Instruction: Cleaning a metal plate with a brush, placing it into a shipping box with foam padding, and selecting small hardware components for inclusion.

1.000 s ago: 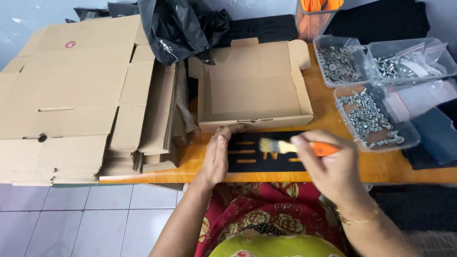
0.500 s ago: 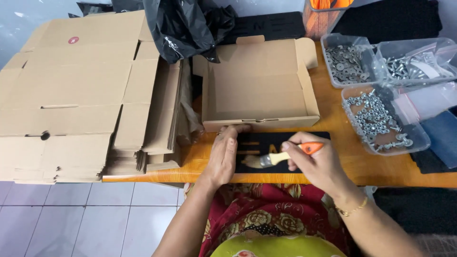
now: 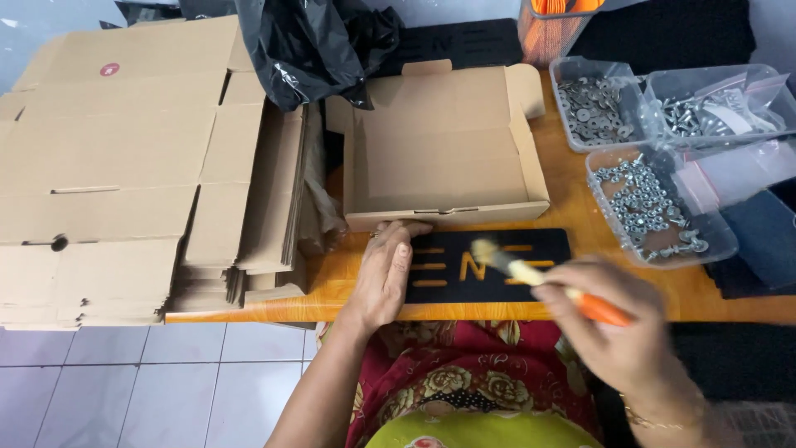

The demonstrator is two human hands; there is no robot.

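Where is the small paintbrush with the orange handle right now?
In the head view, the orange-handled paintbrush is in the right hand, low and right of centre, its bristles over the black cut-out plate just in front of the open cardboard box.

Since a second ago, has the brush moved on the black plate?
Yes. The brush, held in the right hand, has its bristles near the middle of the black plate; earlier they sat further toward its left end. The left hand pins that end.
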